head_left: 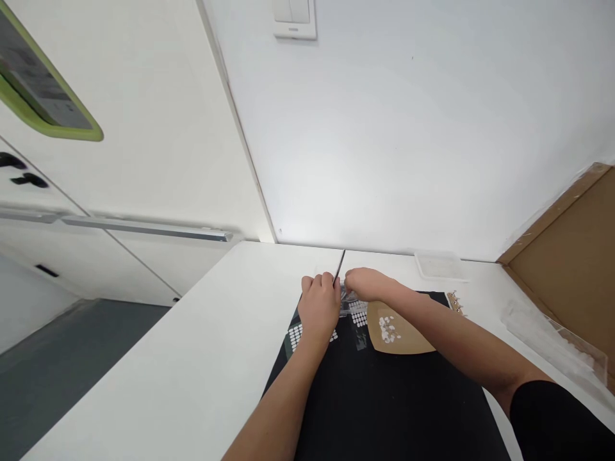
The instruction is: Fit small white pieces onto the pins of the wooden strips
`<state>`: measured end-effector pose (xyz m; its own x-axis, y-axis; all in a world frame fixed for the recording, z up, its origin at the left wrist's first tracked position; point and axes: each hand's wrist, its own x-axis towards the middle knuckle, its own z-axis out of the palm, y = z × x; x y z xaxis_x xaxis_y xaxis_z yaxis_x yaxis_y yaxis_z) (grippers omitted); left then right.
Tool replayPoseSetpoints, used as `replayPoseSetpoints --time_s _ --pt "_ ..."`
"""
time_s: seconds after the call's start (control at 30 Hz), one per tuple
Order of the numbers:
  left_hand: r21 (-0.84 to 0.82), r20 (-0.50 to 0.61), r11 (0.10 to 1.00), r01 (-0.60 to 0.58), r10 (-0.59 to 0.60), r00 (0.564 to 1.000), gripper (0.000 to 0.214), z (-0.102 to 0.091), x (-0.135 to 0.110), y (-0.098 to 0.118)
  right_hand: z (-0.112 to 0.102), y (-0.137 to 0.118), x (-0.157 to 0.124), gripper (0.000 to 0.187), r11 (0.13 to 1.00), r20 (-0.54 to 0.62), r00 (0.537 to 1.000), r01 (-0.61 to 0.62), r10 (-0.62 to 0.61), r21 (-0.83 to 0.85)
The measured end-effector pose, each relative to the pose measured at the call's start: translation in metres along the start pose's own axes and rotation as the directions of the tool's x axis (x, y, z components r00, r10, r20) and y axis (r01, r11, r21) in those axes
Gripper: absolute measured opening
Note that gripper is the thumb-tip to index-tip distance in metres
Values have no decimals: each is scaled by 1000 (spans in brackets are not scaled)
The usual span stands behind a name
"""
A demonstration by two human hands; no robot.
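My left hand [319, 306] is closed, and a thin dark stick-like tool [339, 266] pokes up and away from its fingertips. Close to its right, my right hand [364, 283] has its fingers drawn together over a clear plastic piece [344, 305]; its fingertips are hidden, so I cannot see what they grip. Sheets of small white oval stickers [358, 314] lie under and between the hands, and another such sheet [295, 334] shows left of my left wrist. Below my right forearm is a tan tray-like piece [408, 342] with loose white bits [388, 329] on it.
A black mat [384, 403] covers part of the white table [192, 358]. A shallow clear tray [439, 266] stands near the wall. Small metal pieces on a strip [455, 303] lie at the mat's far right. A clear box [552, 336] and cardboard [571, 243] are at right.
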<state>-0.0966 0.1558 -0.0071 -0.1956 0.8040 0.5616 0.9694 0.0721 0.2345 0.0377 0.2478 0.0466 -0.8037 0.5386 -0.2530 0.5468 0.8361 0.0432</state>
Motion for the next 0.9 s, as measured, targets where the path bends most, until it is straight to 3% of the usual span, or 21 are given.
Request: replayPoseSetpoints --time_s 0.3,0.53,0.8,0.9 --pt "-23 -8 1000 -17 17 1000 25 1 0 0 1 5 -9 30 999 -84 996 15 -11 37" --pt "-41 -27 998 53 -54 998 21 -3 6 -7 -3 0 -15 23 998 -89 995 55 -51 43" --pt "-47 -26 992 114 -116 993 21 -4 10 -13 8 -14 6 27 993 -74 995 69 -62 98" --pt "-51 -9 993 108 -109 994 21 -3 10 -14 14 -16 16 18 993 -45 998 42 -37 111"
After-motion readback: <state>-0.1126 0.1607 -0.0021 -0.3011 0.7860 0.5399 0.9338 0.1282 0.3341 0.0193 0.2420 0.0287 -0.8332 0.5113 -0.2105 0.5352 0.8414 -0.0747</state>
